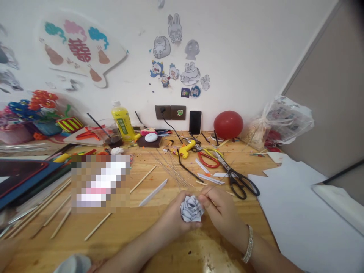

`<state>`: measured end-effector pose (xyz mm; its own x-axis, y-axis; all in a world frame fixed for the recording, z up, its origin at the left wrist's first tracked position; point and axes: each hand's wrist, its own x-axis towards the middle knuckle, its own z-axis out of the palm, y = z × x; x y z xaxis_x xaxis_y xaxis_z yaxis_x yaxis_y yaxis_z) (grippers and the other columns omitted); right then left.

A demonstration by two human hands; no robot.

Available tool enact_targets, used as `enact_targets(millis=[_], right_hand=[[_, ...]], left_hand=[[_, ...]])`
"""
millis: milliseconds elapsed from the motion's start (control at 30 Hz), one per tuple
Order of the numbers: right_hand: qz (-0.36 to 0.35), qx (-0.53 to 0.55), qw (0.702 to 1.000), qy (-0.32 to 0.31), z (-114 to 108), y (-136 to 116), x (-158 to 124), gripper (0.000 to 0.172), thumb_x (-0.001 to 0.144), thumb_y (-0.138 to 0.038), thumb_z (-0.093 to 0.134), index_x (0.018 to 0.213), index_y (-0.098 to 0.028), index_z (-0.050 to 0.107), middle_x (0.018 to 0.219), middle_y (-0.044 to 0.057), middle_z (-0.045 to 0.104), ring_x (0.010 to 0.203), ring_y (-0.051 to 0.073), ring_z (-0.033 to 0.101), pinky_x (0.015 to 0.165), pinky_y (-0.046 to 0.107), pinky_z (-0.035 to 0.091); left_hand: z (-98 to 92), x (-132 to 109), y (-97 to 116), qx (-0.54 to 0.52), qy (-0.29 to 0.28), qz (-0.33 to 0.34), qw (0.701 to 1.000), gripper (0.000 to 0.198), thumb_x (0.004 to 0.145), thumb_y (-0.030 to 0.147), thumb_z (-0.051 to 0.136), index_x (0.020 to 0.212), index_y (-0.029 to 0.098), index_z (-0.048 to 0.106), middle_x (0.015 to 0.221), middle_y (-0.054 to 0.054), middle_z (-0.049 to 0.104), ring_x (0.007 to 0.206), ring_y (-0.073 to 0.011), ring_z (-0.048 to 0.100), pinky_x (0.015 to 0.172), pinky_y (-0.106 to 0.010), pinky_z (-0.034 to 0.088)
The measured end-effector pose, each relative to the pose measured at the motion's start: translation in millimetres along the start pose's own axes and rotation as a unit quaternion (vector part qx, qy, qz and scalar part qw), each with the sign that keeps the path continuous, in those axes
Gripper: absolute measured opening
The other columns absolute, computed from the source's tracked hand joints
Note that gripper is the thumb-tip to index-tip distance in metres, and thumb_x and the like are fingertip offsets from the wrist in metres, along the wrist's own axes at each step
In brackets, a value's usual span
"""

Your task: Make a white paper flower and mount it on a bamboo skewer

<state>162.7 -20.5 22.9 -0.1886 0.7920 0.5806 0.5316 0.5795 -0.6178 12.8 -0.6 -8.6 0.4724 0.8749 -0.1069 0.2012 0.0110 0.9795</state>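
Observation:
A white folded-paper flower (192, 209) with layered petals faces up near the table's front. My left hand (178, 218) wraps round it from the left and below. My right hand (220, 210), wearing a sparkling bracelet (248, 244), has its thumb and forefinger closed on a petal at the flower's right edge. Just beyond the hands lie cut paper strips (154, 192) and black-handled scissors (239, 178). The flower's underside is hidden in my left hand.
A yellow glue gun (187, 149) and red-and-yellow-handled scissors (209, 159) lie farther back. White paper sheets (307, 212) cover the right side. Wooden sticks (98, 226) lie at left, beyond them a yellow bottle (123, 121). A red balloon (228, 124) rests by the wall.

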Motion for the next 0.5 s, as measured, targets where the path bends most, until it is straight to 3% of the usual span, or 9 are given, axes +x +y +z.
enact_targets(millis=[267, 500], right_hand=[[-0.005, -0.014, 1.000, -0.014, 0.3, 1.2, 0.8, 0.034, 0.090, -0.030, 0.035, 0.062, -0.020, 0.051, 0.058, -0.001, 0.057, 0.054, 0.012, 0.052, 0.053, 0.023, 0.039], [0.020, 0.006, 1.000, 0.004, -0.6, -0.9, 1.2, 0.030, 0.088, -0.029, 0.039, 0.062, -0.020, 0.052, 0.056, -0.002, 0.057, 0.053, 0.011, 0.053, 0.051, 0.022, 0.040]], left_hand=[[-0.2, -0.8, -0.6, 0.010, -0.003, -0.006, 1.000, 0.050, 0.048, 0.013, 0.073, 0.087, 0.020, 0.043, 0.078, 0.003, 0.056, 0.073, -0.0148, 0.053, 0.065, -0.025, 0.041], [1.3, -3.1, 12.8, -0.007, -0.006, -0.021, 1.000, 0.048, 0.051, 0.010, 0.068, 0.088, 0.020, 0.041, 0.076, 0.005, 0.055, 0.072, -0.0138, 0.054, 0.065, -0.025, 0.042]])
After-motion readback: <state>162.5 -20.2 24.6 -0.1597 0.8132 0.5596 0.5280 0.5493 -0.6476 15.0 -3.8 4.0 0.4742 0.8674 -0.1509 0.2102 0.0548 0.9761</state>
